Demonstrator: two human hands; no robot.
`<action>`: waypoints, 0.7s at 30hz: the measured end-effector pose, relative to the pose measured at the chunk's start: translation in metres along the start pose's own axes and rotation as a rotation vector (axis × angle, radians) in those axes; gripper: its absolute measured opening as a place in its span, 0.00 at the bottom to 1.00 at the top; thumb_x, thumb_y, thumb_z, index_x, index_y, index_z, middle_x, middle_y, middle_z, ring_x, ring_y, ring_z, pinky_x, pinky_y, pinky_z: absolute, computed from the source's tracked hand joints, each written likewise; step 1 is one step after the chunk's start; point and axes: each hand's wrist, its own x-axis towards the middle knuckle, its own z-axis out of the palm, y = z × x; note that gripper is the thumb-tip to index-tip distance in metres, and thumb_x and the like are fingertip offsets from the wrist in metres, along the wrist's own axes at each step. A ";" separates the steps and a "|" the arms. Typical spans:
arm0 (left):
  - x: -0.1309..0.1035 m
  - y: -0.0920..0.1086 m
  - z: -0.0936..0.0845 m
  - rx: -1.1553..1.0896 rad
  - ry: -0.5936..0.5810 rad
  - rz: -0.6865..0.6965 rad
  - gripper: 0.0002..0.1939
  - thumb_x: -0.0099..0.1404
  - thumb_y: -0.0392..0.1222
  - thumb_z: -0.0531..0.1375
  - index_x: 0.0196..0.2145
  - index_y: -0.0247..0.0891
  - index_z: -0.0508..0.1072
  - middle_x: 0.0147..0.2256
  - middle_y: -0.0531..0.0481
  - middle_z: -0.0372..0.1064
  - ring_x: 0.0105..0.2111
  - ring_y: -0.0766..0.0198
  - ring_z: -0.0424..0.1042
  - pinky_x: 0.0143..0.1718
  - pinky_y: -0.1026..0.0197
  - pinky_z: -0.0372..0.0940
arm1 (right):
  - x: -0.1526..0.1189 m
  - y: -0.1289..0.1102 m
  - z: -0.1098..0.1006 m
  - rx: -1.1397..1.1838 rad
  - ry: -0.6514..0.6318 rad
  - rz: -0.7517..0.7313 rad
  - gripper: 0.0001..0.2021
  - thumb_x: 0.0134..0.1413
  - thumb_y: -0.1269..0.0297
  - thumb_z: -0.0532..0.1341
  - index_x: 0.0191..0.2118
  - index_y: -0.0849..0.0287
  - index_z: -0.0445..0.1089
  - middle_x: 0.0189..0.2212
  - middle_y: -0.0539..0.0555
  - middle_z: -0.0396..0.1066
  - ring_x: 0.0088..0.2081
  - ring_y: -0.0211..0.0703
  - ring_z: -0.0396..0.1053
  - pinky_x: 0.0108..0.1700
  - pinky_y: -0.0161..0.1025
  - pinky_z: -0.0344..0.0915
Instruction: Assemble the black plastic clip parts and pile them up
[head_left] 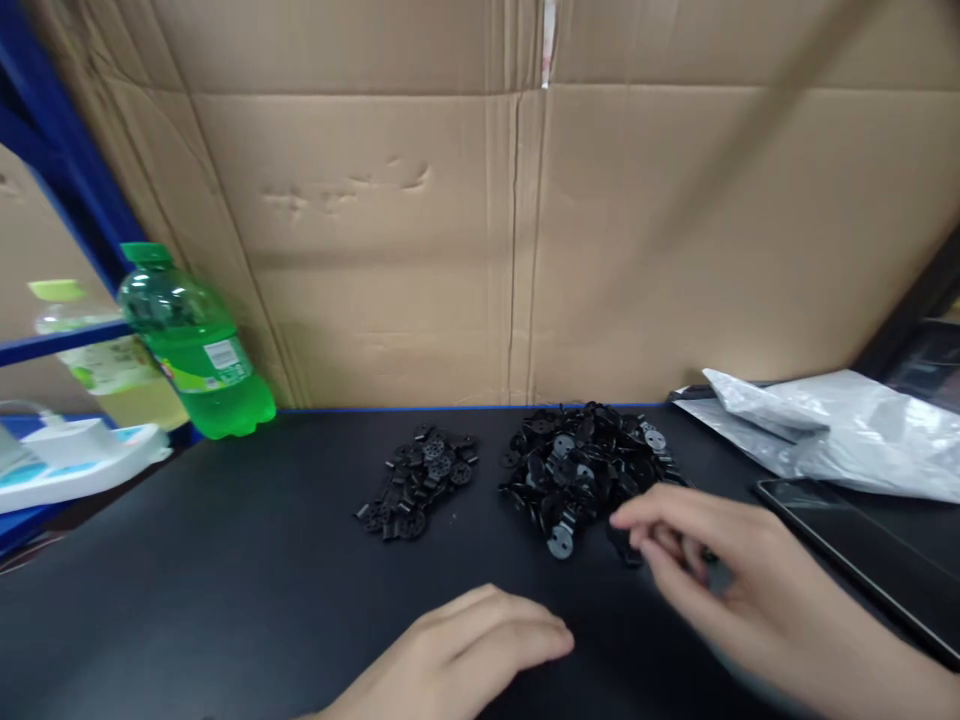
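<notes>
A large heap of small black plastic parts [574,460] lies on the black table at the centre right. To its left is a smaller pile of black parts [420,480] with round perforated discs. My right hand [705,560] is at the front right edge of the large heap, its fingers curled and drawn together near a black piece; whether anything is pinched between them is too hidden to tell. My left hand [480,650] rests low over the table in front of the piles, palm down, with its fingers together and bent; their undersides are hidden.
A green bottle [202,350] and a paler bottle [112,360] stand at the left by a blue frame, above a white power strip [82,460]. A phone [862,560] and a white plastic bag [840,430] lie right. Cardboard [390,240] rises behind.
</notes>
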 end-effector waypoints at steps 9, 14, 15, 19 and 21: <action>0.006 0.002 -0.006 0.072 0.099 0.046 0.25 0.66 0.38 0.60 0.59 0.50 0.65 0.49 0.44 0.76 0.47 0.53 0.77 0.50 0.60 0.70 | 0.006 0.027 -0.005 -0.219 -0.194 0.050 0.10 0.51 0.77 0.59 0.34 0.54 0.71 0.29 0.50 0.72 0.24 0.39 0.67 0.27 0.36 0.62; 0.010 0.019 -0.007 0.080 0.195 -0.013 0.27 0.61 0.31 0.62 0.56 0.52 0.67 0.44 0.49 0.77 0.38 0.59 0.78 0.41 0.66 0.73 | 0.001 0.012 -0.006 -0.125 -0.095 -0.010 0.07 0.58 0.72 0.58 0.33 0.53 0.71 0.27 0.51 0.72 0.23 0.39 0.68 0.24 0.35 0.64; 0.010 0.023 -0.007 0.065 0.238 -0.066 0.27 0.61 0.30 0.62 0.55 0.52 0.68 0.43 0.50 0.77 0.37 0.60 0.78 0.41 0.66 0.72 | -0.001 0.008 -0.005 -0.080 -0.054 -0.051 0.07 0.59 0.71 0.58 0.34 0.53 0.71 0.28 0.52 0.73 0.24 0.40 0.69 0.24 0.34 0.65; 0.010 0.030 -0.002 -0.088 0.343 -0.231 0.29 0.61 0.29 0.64 0.55 0.57 0.68 0.44 0.55 0.76 0.38 0.63 0.77 0.40 0.67 0.72 | -0.009 -0.011 0.010 0.077 0.093 -0.260 0.06 0.60 0.72 0.59 0.38 0.53 0.71 0.30 0.53 0.76 0.29 0.40 0.74 0.29 0.32 0.71; 0.009 0.027 0.000 -0.217 0.312 -0.242 0.33 0.60 0.32 0.66 0.58 0.60 0.64 0.46 0.56 0.75 0.39 0.63 0.77 0.39 0.68 0.73 | -0.012 -0.023 0.021 0.125 0.120 -0.371 0.08 0.59 0.74 0.60 0.39 0.52 0.71 0.29 0.52 0.76 0.29 0.39 0.75 0.32 0.31 0.72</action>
